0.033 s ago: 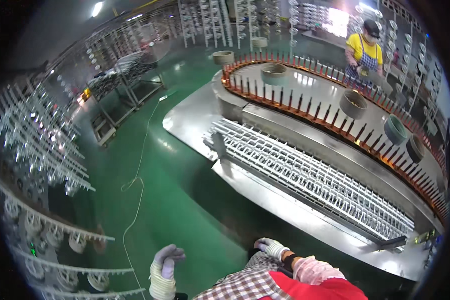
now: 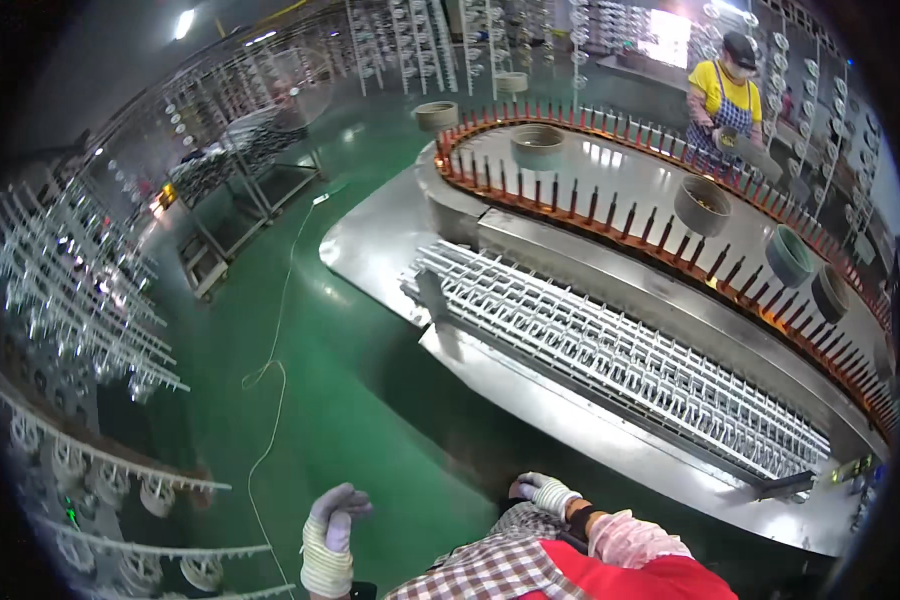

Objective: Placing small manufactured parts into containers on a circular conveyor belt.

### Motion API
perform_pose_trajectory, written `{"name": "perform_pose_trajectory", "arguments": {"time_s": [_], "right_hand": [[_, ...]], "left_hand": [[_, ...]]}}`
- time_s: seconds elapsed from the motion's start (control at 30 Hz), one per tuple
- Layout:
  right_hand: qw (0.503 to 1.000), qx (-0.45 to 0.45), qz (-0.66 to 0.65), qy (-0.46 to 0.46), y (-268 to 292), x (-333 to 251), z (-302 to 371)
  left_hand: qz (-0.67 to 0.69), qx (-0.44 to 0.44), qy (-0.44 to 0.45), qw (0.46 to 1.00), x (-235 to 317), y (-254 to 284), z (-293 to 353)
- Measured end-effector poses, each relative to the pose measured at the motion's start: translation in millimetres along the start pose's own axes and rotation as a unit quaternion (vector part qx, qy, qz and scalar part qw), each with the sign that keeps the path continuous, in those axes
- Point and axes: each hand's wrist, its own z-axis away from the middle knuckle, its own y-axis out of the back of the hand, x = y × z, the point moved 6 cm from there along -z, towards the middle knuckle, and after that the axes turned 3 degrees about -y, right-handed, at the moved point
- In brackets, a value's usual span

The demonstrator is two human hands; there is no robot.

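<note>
– Slight tilt of the whole view since the earlier frame, leaving the white toothed bars hung with pale round parts (image 2: 157, 495) a little lower at near left; almost no change in the hands. And the grip?

– Empty at the left hand (image 2: 338, 520), gloved in pale grey with a cream ribbed cuff: thumb apart from fingers, nothing between. Cannot tell at the right hand (image 2: 538, 488), gloved alike, close to the grey checked cloth (image 2: 527, 520) at the waist.

– Where to find the bars, and how best to handle them?

– Near, just left of the left hand. Probably best to grasp by the bar, not the round parts, and steady with both hands.

– Anything around, or in the way?

– Across the green floor (image 2: 370, 430), a thin pale cord (image 2: 281, 400), easy to trip on. To the right, a steel bench (image 2: 525, 392) bearing silvery metal frames (image 2: 610, 350); beyond, an oval steel table (image 2: 610, 170) edged with red-brown pins. Far right, a person in yellow with a blue checked apron (image 2: 727, 108).
</note>
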Motion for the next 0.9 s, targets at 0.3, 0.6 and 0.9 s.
{"name": "perform_pose_trajectory", "arguments": {"time_s": [0.3, 0.6, 0.9], "right_hand": [[0.999, 0.027, -0.027, -0.027, 98, -54, -71], [0.986, 0.126, -0.04, -0.102, 115, -64, -124], [0.913, 0.333, -0.15, -0.182, 73, -123, -120]], "left_hand": [[-0.046, -0.084, 0.045, 0.994, -68, -66, -192], [-0.27, -0.194, -0.082, 0.94, -166, -96, -403], [-0.431, -0.359, -0.283, 0.778, -296, -157, -540]]}}
